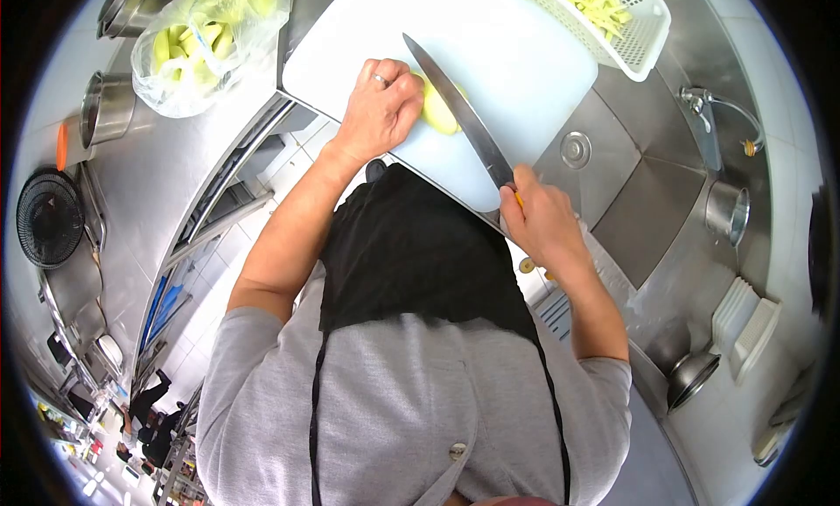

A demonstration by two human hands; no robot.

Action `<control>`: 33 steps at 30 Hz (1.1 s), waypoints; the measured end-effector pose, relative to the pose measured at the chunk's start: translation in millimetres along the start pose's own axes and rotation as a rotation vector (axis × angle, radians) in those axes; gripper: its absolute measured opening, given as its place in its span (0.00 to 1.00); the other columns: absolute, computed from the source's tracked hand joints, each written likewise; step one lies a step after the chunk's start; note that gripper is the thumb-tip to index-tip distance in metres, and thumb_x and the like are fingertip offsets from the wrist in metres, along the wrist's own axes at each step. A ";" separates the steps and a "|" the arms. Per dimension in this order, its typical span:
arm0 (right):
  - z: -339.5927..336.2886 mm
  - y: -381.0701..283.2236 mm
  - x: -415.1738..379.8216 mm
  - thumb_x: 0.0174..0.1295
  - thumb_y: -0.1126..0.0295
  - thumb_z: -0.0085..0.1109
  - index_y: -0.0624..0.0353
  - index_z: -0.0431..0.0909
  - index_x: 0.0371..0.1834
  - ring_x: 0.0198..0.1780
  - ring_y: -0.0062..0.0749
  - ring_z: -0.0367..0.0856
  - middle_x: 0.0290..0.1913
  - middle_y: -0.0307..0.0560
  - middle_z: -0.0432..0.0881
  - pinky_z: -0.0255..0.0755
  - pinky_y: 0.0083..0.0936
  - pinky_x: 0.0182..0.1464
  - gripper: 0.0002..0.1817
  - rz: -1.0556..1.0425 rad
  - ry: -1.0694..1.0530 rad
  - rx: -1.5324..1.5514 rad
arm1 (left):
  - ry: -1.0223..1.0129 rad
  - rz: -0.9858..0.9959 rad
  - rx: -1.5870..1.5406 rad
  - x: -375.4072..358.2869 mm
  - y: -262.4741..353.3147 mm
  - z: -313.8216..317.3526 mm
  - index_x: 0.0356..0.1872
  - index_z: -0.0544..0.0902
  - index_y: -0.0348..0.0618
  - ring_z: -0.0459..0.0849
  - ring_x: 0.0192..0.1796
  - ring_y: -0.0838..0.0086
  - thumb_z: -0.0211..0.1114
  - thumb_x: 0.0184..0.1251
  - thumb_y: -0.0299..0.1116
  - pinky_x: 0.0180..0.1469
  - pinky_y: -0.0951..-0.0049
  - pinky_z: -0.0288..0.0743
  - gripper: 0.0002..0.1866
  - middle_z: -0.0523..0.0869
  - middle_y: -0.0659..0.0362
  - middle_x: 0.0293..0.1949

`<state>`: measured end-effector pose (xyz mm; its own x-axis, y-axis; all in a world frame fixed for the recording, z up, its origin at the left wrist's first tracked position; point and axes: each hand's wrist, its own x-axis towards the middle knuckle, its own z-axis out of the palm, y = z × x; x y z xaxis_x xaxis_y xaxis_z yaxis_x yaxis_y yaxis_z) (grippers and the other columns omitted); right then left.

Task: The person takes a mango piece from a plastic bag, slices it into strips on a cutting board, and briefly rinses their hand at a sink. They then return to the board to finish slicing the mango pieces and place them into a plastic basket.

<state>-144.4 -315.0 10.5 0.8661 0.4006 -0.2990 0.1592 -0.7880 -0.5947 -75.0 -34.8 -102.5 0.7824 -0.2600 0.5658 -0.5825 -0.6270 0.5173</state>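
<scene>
A pale yellow-green peeled vegetable (438,111) lies on the white cutting board (341,47). My left hand (381,108), wearing a ring, has its curled fingers pressed against the vegetable's left side. The kitchen knife (477,130) has a long, broad blade, which runs diagonally along the vegetable's right side and overlaps it in this view. My right hand (544,219) is wrapped round its yellowish handle near the board's front right corner. Most of the handle is hidden by my fingers.
A white basket (649,38) of pale green cut strips stands at the board's far right. On the left counter sits a clear plastic bag (166,90) with green pieces, beside steel pots (109,108). A steel sink (612,139) with a tap (697,101) lies right.
</scene>
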 end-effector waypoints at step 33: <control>22.1 8.3 13.5 0.74 0.68 0.55 0.65 0.70 0.41 0.34 0.75 0.83 0.27 0.70 0.83 0.74 0.65 0.41 0.10 0.044 -0.067 -0.016 | 0.120 -0.062 -0.072 -11.4 2.1 -0.2 0.36 0.86 0.42 0.87 0.41 0.58 0.75 0.58 0.22 0.46 0.62 0.83 0.07 0.89 0.55 0.38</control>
<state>-141.9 -305.8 -15.0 0.8390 0.3952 -0.3739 0.1296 -0.8127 -0.5681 -85.2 -33.1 -107.7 0.7877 -0.1299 0.6023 -0.5517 -0.5839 0.5956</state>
